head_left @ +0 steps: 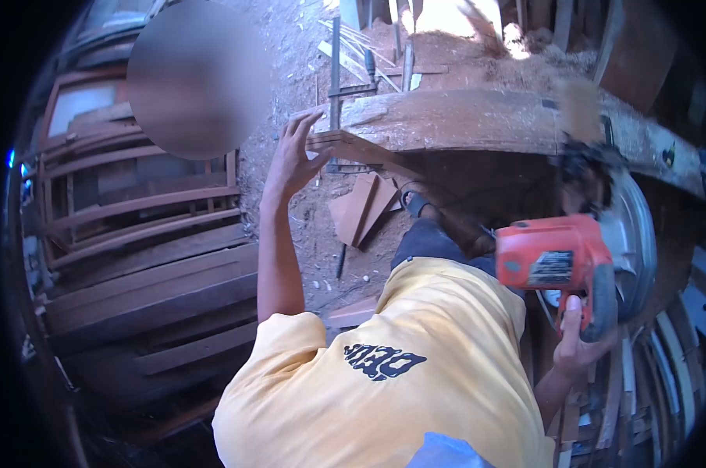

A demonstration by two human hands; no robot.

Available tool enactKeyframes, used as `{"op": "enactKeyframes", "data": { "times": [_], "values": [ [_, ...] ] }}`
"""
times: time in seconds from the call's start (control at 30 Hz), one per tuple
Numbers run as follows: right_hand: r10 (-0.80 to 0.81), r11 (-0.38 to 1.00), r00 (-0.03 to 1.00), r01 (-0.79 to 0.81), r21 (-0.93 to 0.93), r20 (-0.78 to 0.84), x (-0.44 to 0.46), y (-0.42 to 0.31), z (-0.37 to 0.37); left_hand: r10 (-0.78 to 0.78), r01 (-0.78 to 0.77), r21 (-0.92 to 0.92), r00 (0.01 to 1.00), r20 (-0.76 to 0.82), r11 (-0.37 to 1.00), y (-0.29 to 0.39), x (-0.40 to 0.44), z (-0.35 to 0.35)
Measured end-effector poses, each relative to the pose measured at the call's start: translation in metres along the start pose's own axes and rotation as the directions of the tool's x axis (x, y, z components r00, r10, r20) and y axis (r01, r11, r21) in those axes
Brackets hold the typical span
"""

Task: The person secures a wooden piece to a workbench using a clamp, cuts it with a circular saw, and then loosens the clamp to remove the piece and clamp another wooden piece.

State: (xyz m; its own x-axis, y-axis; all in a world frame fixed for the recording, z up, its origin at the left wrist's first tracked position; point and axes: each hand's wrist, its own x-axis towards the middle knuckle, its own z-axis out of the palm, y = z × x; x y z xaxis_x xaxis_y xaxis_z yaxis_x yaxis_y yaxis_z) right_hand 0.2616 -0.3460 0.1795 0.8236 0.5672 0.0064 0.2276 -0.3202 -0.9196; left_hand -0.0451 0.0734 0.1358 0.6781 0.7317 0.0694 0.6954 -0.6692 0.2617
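Observation:
My right hand is wrapped round the black handle of a red power saw. A large round metal guard is on the saw's right side, and the parts above its motor look smeared. On the left, my left hand is raised with its fingers apart and slightly curved. It is beside the end of a brown board; whether it touches the board is unclear. A bar clamp stands upright by the same board end, at the edge of a long, rough wooden beam.
Wooden frames and planks are stacked on the left. Offcuts lie on the dusty ground near my sandalled foot. Long wood strips fill the lower right. A round blurred patch hides part of the upper left.

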Motion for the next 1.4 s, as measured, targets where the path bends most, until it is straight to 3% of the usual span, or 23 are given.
{"op": "enactKeyframes", "data": {
  "times": [0.03,0.1,0.17,0.23,0.27,0.3,0.33,0.43,0.47,0.53,0.63,0.7,0.73,0.77,0.83,0.9,0.97,1.0,1.23,1.27,1.33,1.37,1.4],
  "values": [
    [0.111,0.991,0.993,-0.108,0.082,-0.036,-0.002,0.011,-0.012,0.017,-0.017,0.016,1.000,0.023,1.000,0.001,0.005,0.005],
    [0.079,0.996,0.992,-0.074,0.054,-0.094,-0.002,0.052,-0.031,-0.004,-0.011,0.071,0.978,0.207,0.997,0.001,0.016,0.014],
    [0.314,0.949,0.920,-0.296,0.107,-0.236,-0.007,0.102,-0.047,-0.008,-0.021,0.123,0.973,0.229,0.992,0.007,0.024,0.018],
    [0.416,0.908,0.873,-0.387,0.158,-0.255,0.001,0.157,-0.051,-0.033,-0.006,0.164,0.971,0.237,0.987,0.015,0.030,0.018],
    [0.552,0.832,0.779,-0.490,0.261,-0.297,0.007,0.187,-0.048,0.022,-0.054,0.147,0.977,0.211,0.988,0.013,0.030,0.020],
    [0.671,0.742,0.641,-0.573,0.349,-0.374,0.002,0.214,-0.057,-0.033,0.010,0.087,0.964,0.262,0.996,0.020,0.033,0.019],
    [0.754,0.656,0.580,-0.644,0.393,-0.308,0.000,0.258,-0.065,-0.060,0.033,0.119,0.972,0.226,0.992,0.006,0.030,0.027],
    [0.740,0.668,0.572,-0.684,0.292,-0.353,0.033,0.362,-0.038,-0.145,0.078,0.241,0.951,0.274,0.967,0.017,0.034,0.023],
    [0.754,0.656,0.568,-0.616,0.436,-0.330,0.036,0.430,-0.024,-0.157,0.090,0.248,0.951,0.266,0.965,0.011,0.030,0.020],
    [0.817,0.573,0.498,-0.642,0.509,-0.291,0.058,0.499,-0.006,-0.174,0.111,0.228,0.944,0.279,0.967,0.019,0.030,0.015],
    [0.850,0.527,0.412,-0.665,0.530,-0.328,0.082,0.612,0.027,-0.260,0.138,0.367,0.916,0.307,0.920,0.021,0.032,0.006],
    [0.842,0.530,0.365,-0.693,0.488,-0.396,0.092,0.707,0.045,-0.280,0.160,0.376,0.915,0.290,0.913,0.023,0.031,0.014],
    [0.877,0.462,0.332,-0.782,0.417,-0.348,0.097,0.752,0.042,-0.306,0.191,0.381,0.913,0.269,0.905,0.027,0.029,0.013],
    [0.728,0.544,0.453,-0.839,0.031,-0.514,0.098,0.803,0.046,-0.332,0.204,0.427,0.909,0.251,0.881,0.039,0.034,0.024],
    [0.719,0.533,0.511,-0.840,-0.099,-0.471,0.103,0.867,0.042,-0.438,0.282,0.491,0.868,0.236,0.824,0.067,0.035,0.026],
    [0.771,0.541,0.515,-0.840,-0.042,-0.375,0.103,0.920,0.055,-0.525,0.392,0.474,0.831,0.186,0.788,0.089,0.036,0.038],
    [0.812,0.522,0.491,-0.853,0.015,-0.315,0.097,0.954,0.074,-0.425,0.259,0.503,0.871,0.248,0.825,0.079,0.038,0.045],
    [0.831,0.504,0.475,-0.863,0.033,-0.289,0.098,0.962,0.089,-0.467,0.318,0.498,0.859,0.208,0.807,0.078,0.039,0.042],
    [0.895,0.383,0.361,-0.923,0.037,-0.261,0.098,0.955,0.100,-0.529,0.432,0.402,0.832,0.169,0.808,0.061,0.032,0.041],
    [0.893,0.391,0.374,-0.920,0.023,-0.251,0.098,0.955,0.097,-0.517,0.417,0.403,0.838,0.177,0.815,0.061,0.033,0.040],
    [0.810,0.515,0.533,-0.846,-0.137,-0.247,0.081,1.015,0.091,-0.479,0.390,0.377,0.860,0.178,0.840,0.062,0.035,0.041],
    [0.703,0.619,0.685,-0.722,-0.310,-0.191,0.076,1.030,0.083,-0.473,0.395,0.342,0.863,0.181,0.852,0.061,0.035,0.042],
    [0.774,0.632,0.614,-0.761,0.147,-0.156,0.071,1.008,0.087,-0.428,0.330,0.396,0.884,0.188,0.857,0.060,0.035,0.040]
  ]
}}
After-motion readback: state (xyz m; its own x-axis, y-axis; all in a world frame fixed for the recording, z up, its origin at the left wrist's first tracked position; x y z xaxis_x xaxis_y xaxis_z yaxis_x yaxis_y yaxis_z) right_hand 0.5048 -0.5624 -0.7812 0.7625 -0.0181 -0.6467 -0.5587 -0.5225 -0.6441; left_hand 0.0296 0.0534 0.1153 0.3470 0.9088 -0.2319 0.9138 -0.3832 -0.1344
